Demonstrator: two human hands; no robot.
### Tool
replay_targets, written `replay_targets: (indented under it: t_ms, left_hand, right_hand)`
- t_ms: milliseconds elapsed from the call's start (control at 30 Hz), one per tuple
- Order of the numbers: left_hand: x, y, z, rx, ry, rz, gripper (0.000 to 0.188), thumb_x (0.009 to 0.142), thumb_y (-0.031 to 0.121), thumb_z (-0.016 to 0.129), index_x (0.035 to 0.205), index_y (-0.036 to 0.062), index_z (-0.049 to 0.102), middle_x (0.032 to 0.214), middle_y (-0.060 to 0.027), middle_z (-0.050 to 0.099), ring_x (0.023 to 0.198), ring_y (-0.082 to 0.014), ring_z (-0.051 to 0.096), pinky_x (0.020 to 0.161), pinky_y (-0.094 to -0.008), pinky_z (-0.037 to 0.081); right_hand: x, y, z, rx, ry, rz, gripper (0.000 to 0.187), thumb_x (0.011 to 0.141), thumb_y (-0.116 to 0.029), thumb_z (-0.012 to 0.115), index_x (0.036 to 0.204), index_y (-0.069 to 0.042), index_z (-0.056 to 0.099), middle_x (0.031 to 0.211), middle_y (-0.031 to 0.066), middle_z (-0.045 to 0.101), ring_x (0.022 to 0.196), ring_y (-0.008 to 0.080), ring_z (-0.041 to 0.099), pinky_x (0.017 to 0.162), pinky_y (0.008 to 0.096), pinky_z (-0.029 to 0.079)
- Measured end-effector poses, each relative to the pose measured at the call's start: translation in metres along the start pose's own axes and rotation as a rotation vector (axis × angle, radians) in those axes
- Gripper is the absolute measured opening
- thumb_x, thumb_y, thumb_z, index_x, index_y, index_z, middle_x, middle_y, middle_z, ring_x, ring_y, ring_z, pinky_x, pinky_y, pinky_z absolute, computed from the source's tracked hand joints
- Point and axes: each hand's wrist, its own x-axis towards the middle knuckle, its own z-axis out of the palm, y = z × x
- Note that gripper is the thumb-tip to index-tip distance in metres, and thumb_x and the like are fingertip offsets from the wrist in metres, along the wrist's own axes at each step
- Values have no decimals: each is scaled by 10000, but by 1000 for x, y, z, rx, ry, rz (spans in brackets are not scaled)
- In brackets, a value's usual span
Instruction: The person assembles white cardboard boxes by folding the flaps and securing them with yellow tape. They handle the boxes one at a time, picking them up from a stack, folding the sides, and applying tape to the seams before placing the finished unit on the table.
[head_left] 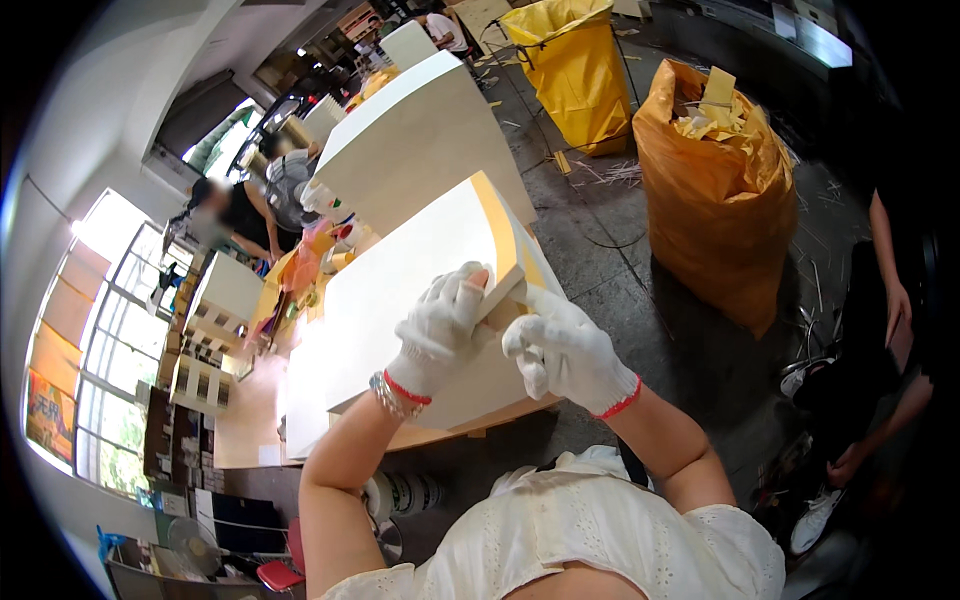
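A thick stack of large white paper sheets (400,255) lies in front of me, with a yellow strip (496,225) along its right edge. At the near right corner, my left hand (443,325), in a white knitted glove, is closed on the edge of an upper layer of sheets. One bare fingertip shows on top. My right hand (568,345), gloved the same way, is just right of that edge. Its fingers are curled, with the upper ones against the side of the layer; what they pinch, if anything, is hidden.
Taller paper stacks (420,130) stand beyond on the wooden table (250,425). To the right are an orange sack (710,210) full of paper scraps and a yellow bag (575,75). One person (255,215) works at the far left; another person's arm (890,260) shows at the right.
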Motion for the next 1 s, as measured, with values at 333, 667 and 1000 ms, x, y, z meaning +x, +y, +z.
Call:
replay_targets:
  t_ms: [333, 667, 1000]
  left_hand:
    - [-46, -139, -135, -637, 795, -489, 193, 852, -48, 576, 1031, 20, 599, 972, -53, 609, 880, -109, 582, 768, -251, 512]
    - [-184, -220, -236, -828, 1294, -517, 282, 868, 120, 621, 1122, -4, 614, 1011, -92, 648, 839, -191, 658, 713, -311, 574]
    - [-263, -282, -272, -874, 1473, -367, 323, 905, 114, 609, 1206, 11, 554, 1020, -76, 637, 850, -189, 650, 724, -295, 547]
  right_hand:
    - [10, 51, 32, -640, -62, 72, 557, 919, -120, 621, 1399, 30, 381, 953, 90, 658, 738, 123, 632, 662, 260, 528]
    - [126, 220, 99, -1925, -292, -691, 417, 662, -208, 724, 1003, -37, 558, 1025, 131, 570, 976, 309, 541, 926, 430, 431]
    - [143, 280, 148, -2007, -177, -316, 688, 770, -304, 742, 1315, -7, 444, 1294, 177, 517, 1226, 351, 481, 1041, 495, 381]
